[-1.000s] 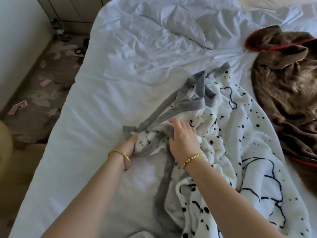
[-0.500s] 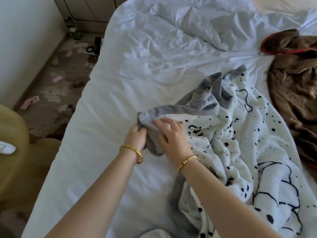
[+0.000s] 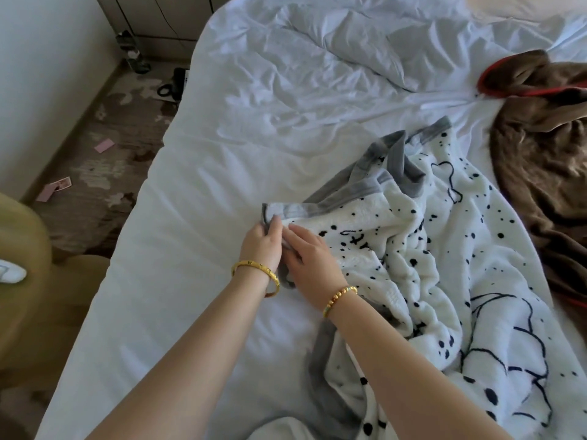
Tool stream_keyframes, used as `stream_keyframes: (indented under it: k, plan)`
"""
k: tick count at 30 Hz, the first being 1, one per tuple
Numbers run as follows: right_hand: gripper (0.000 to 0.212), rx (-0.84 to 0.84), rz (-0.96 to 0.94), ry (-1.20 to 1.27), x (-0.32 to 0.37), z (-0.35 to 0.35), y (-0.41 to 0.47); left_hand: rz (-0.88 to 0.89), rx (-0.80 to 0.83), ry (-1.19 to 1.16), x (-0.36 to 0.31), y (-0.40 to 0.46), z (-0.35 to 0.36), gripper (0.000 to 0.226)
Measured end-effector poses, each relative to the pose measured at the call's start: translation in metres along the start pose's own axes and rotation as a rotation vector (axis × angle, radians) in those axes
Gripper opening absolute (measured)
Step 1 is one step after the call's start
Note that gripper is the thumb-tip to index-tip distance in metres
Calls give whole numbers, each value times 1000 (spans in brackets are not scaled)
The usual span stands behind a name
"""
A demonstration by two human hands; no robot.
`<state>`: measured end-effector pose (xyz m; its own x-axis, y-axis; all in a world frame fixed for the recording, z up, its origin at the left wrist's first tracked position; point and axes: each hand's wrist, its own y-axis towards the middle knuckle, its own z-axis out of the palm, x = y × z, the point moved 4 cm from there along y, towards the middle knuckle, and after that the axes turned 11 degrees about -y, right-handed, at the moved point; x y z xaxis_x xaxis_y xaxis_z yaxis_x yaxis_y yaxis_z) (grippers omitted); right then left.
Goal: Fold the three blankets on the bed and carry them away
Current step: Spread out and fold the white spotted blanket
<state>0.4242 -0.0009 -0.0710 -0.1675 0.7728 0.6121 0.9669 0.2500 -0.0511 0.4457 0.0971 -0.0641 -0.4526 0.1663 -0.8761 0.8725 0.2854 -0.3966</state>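
A white fleece blanket point(image 3: 444, 281) with black spots and a grey border lies crumpled on the right half of the white bed point(image 3: 197, 281). My left hand point(image 3: 262, 246) grips its grey-edged corner near the bed's middle. Right beside it, my right hand point(image 3: 309, 265) holds the same corner, fingers curled into the fabric. A brown blanket point(image 3: 540, 147) with red trim lies bunched at the bed's right edge. No third blanket is visible.
A rumpled white duvet point(image 3: 333, 58) covers the bed's far part. Left of the bed, the patterned floor point(image 3: 104, 160) holds scattered cards, a black object and bottles by a cabinet point(image 3: 152, 17). A yellow-green cushion point(image 3: 22, 281) stands at the near left.
Both hands have drawn the spotted blanket's grey corner out of the heap and leftward, spreading that edge flatter. My right hand has moved over beside my left one.
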Motion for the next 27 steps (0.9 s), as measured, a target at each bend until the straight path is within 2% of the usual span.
stream_keyframes:
  k: [1,3,5,8,11,14,16,18,20,21,23,24,26,27]
  plan:
    - [32,-27,-10,-8,0,-5,-3,-1,-42,55,0,1,-1,37]
    - [30,-267,19,-117,-8,-27,-9,24,-100,159,-1,4,-2,37]
    - [32,-488,185,-204,-29,-53,-14,48,-211,165,-4,8,-8,38]
    - [48,-507,529,-225,-75,-82,-19,-45,-433,43,-3,21,-25,40]
    - [50,-437,628,-269,-108,-95,-21,-112,-554,-26,0,27,-27,40]
    - [44,-391,611,-162,-126,-94,-18,79,-448,53,-8,17,2,35]
    - [38,-332,561,-79,-130,-91,-13,220,-300,162,-12,7,29,34]
    - [19,-285,439,-136,-126,-89,-9,274,-103,356,-4,0,59,35]
    - [38,-215,304,-230,-115,-86,-7,246,70,549,14,-7,83,32]
    - [45,-151,265,-215,-110,-82,-5,211,95,580,24,-10,88,31]
    - [53,-75,282,-100,-107,-78,-1,120,60,462,39,-12,85,36]
    - [51,-120,319,-46,-109,-79,2,72,27,367,44,-12,82,39]
    - [26,-276,442,48,-119,-88,7,13,-18,255,49,-9,77,39]
    - [24,-289,488,55,-124,-92,11,-6,-21,238,50,-6,76,36]
